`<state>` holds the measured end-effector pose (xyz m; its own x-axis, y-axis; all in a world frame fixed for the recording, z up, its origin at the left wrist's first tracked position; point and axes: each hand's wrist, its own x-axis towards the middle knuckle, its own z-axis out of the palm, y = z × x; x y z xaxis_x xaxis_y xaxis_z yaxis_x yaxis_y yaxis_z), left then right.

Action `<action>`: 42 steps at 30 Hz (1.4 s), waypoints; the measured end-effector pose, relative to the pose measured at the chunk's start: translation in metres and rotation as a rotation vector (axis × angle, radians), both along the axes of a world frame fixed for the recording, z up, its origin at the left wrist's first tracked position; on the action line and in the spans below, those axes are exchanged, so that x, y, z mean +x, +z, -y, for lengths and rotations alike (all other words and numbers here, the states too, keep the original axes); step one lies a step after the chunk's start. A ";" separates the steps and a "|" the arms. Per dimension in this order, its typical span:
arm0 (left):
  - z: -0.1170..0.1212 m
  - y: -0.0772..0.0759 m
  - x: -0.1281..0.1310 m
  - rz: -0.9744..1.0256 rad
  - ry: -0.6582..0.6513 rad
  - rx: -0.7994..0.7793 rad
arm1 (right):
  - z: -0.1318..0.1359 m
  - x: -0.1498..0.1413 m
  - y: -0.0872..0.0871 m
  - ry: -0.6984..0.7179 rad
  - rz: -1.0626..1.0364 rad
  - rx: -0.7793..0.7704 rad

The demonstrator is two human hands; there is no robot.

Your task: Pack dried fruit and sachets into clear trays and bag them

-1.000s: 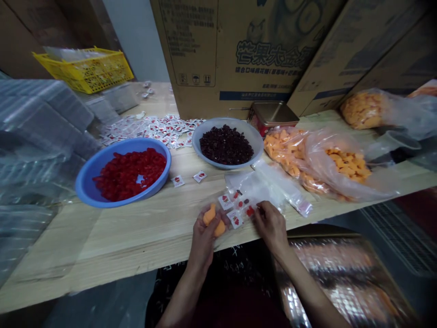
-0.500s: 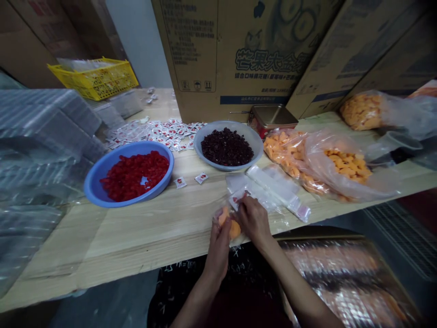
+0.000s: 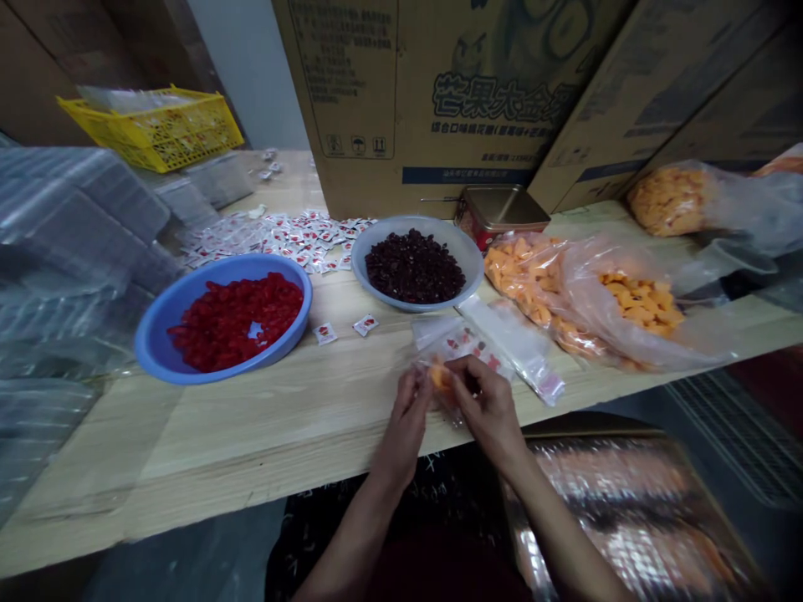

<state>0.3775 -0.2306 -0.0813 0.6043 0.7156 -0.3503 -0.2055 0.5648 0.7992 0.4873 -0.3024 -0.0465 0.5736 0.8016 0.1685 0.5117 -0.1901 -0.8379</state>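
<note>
A small clear plastic bag (image 3: pixel 442 385) with orange pieces inside is pinched between my two hands over the table's front edge. My left hand (image 3: pixel 406 422) is closed on the bag's left side, and my right hand (image 3: pixel 488 405) grips its right side, fingertips close together. Just beyond my fingers lie flat clear bags printed with small red marks (image 3: pixel 467 341). A stack of long clear bags (image 3: pixel 511 343) rests to the right of them. Two small white sachets (image 3: pixel 365 324) lie to the left.
A blue basin (image 3: pixel 294 339) holds red pieces; a pale bowl (image 3: pixel 473 280) holds dark ones. Large bags of orange pieces (image 3: pixel 527 272) lie right, near a red tin (image 3: pixel 498 213). Many sachets (image 3: pixel 294 238), a yellow basket (image 3: pixel 181 134) and clear trays (image 3: pixel 81 209) are left. Cardboard boxes (image 3: pixel 376 100) stand behind.
My right hand has left the flat printed bags and now grips the small bag of orange pieces. Both hands have shifted slightly right and up in view, with the bag.
</note>
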 end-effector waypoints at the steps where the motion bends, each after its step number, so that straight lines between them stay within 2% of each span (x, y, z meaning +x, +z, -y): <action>1: -0.002 0.002 -0.004 0.008 -0.046 0.020 | 0.001 0.003 0.001 0.012 -0.017 -0.005; 4: -0.002 0.004 -0.007 0.074 -0.161 0.016 | 0.003 0.000 0.007 0.085 -0.066 -0.017; 8: 0.001 -0.001 0.001 0.135 -0.093 -0.009 | 0.006 -0.018 0.010 0.172 0.042 0.005; 14: 0.004 -0.008 -0.003 0.033 -0.085 0.007 | 0.030 -0.033 -0.003 0.199 0.256 0.001; 16: 0.005 -0.002 -0.007 -0.016 -0.118 0.099 | 0.040 -0.034 -0.007 0.205 0.387 -0.024; 18: 0.006 0.009 -0.010 -0.043 -0.193 0.262 | 0.046 -0.031 -0.010 0.182 0.491 -0.032; 20: 0.007 0.022 -0.013 -0.050 -0.286 0.397 | 0.050 -0.023 -0.009 0.151 0.544 0.012; 22: 0.006 0.031 -0.016 -0.047 -0.332 0.448 | 0.053 -0.011 -0.004 0.156 0.556 0.058; 25: -0.001 0.030 -0.023 -0.074 -0.278 0.437 | 0.057 0.012 0.013 0.190 0.548 0.054; 28: -0.018 0.014 -0.033 -0.161 -0.185 0.442 | 0.061 0.036 0.041 0.142 0.526 0.071; 30: -0.031 0.000 -0.041 -0.195 -0.147 0.441 | 0.067 0.053 0.062 0.026 0.497 0.114; 32: -0.041 -0.010 -0.047 -0.206 -0.122 0.420 | 0.079 0.070 0.084 -0.158 0.445 0.161; 35: -0.043 -0.012 -0.052 -0.233 -0.051 0.427 | 0.110 0.086 0.110 -0.396 0.352 0.244; 37: -0.034 -0.001 -0.049 -0.254 -0.001 0.503 | 0.137 0.086 0.120 -0.487 0.339 0.268; 39: -0.015 0.021 -0.040 -0.244 -0.005 0.657 | 0.164 0.073 0.122 -0.516 0.364 0.199; 42: 0.022 0.065 -0.018 -0.138 -0.130 1.053 | 0.190 0.039 0.110 -0.380 0.392 0.009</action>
